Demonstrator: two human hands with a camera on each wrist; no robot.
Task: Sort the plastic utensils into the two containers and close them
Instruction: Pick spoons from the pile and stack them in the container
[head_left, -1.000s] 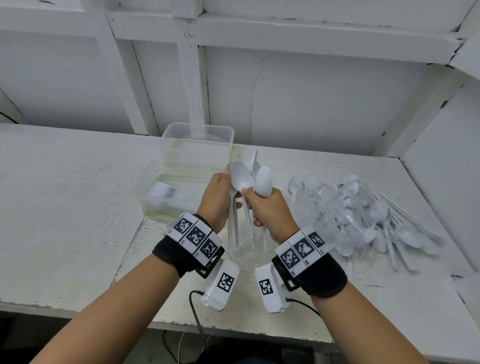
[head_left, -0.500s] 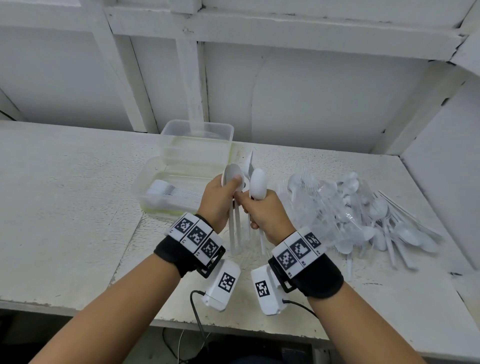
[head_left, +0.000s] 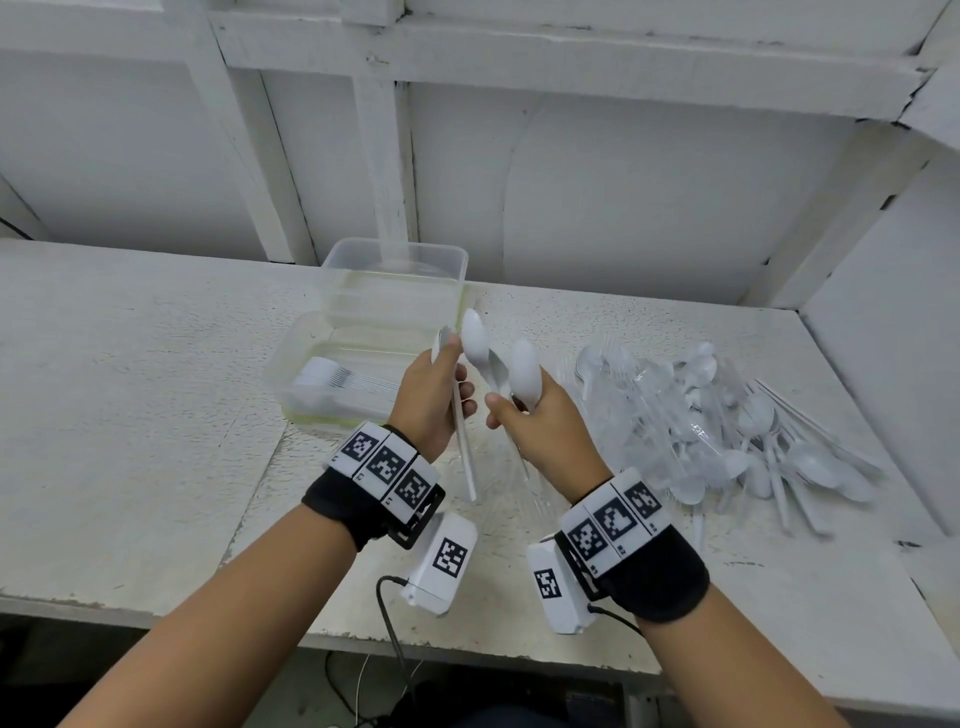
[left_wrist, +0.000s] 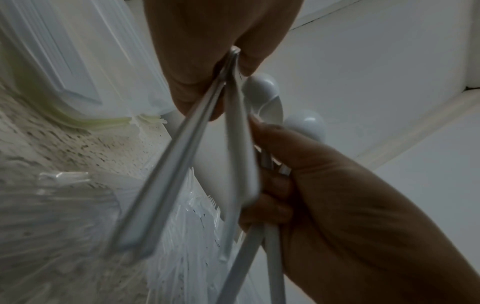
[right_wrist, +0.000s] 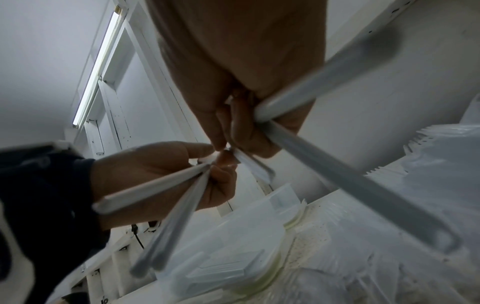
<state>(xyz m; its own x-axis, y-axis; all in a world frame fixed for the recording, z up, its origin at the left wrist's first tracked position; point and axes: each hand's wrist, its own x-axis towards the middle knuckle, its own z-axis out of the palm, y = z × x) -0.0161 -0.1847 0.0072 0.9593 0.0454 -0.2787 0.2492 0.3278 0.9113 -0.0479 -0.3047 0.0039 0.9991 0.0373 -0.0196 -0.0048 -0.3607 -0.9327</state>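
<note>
**Hands part, spoons split between them**

Since the earlier frame both hands have drawn apart. Left hand (head_left: 434, 402) pinches white spoons (head_left: 464, 441); right hand (head_left: 545, 431) grips two more spoons (head_left: 523, 371), frame centre. Containers (head_left: 363, 332) sit upper-centre; utensil pile (head_left: 727, 426) centre-right.

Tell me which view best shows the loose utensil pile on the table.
The head view: the loose utensil pile lies whole on the table, right of the right hand. Both wrist views catch only blurred parts of it.
</note>
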